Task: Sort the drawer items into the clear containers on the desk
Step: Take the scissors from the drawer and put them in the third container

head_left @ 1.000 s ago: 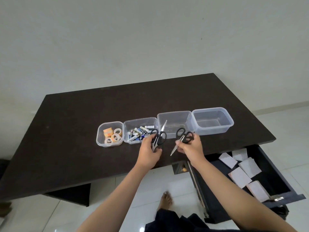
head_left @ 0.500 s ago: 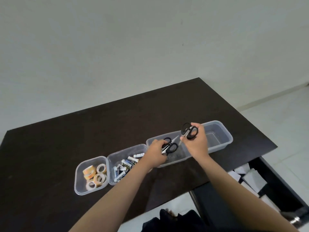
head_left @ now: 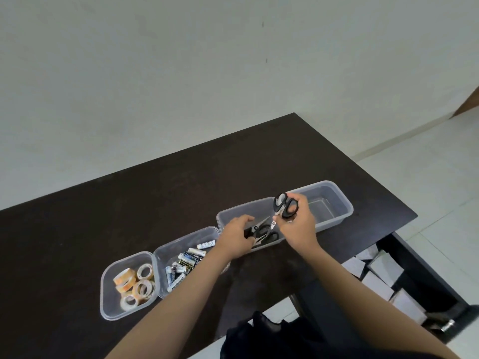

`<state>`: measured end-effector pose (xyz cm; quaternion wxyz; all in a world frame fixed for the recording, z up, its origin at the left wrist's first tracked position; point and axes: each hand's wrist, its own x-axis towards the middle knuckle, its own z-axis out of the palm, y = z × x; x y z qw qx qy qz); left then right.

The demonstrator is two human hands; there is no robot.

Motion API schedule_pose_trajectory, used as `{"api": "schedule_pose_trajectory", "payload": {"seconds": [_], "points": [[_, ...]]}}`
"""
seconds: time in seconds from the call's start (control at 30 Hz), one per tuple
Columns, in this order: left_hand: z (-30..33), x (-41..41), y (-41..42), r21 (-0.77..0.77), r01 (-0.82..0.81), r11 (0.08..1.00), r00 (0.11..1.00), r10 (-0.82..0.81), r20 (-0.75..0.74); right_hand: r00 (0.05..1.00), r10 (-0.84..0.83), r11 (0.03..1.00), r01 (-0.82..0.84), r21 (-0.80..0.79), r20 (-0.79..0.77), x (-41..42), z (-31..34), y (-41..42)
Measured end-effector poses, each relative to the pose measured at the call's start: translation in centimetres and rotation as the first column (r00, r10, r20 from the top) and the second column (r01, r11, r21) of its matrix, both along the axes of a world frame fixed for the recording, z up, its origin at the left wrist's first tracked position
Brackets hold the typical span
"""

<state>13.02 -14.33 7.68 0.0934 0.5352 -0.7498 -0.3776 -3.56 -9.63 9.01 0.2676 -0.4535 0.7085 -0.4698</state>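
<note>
Dark wood-look counter (head_left: 181, 193), matt with a faint grain. Four clear plastic tubs: smooth, slightly frosted walls on the tape tub (head_left: 108, 301), battery tub (head_left: 166, 257), scissor tub (head_left: 233, 216) and end tub (head_left: 339, 203), the last with a glossy sheen on its floor. Glossy translucent tape rolls (head_left: 137, 283), some orange-tinted. Batteries (head_left: 185, 265) in shiny printed wrap. Scissors (head_left: 285, 207) with black matt plastic handles and bare grey metal blades; same for the pair (head_left: 264, 233) in the tub. White matt paper pads (head_left: 383, 268) in a dark matt drawer (head_left: 425, 260). Smooth painted wall (head_left: 181, 73); glossy pale floor tiles (head_left: 440, 164).
</note>
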Motion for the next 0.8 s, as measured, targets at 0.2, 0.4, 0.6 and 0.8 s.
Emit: {"api": "schedule_pose_trajectory", "payload": {"seconds": [0.2,0.4,0.6,0.8], "points": [[-0.2,1.7,0.4,-0.193,-0.126,0.973,0.991,0.115,-0.068,0.997,0.080,0.995,-0.078,0.065,-0.019,1.3,-0.2,-0.7],[-0.4,3.1,0.9,-0.158,-0.048,0.986,0.982,0.076,0.173,0.969,0.235,0.930,-0.202,0.308,-0.074,2.5,-1.3,-2.2],[-0.2,3.0,1.2,-0.162,-0.053,0.985,0.983,0.080,0.168,0.944,0.291,0.904,-0.219,0.367,-0.154,2.7,-0.6,-2.5],[0.3,2.7,2.4,-0.173,-0.099,0.980,0.981,0.126,0.150,0.947,0.272,0.944,-0.229,0.237,-0.169,1.9,0.1,-1.5]]}}
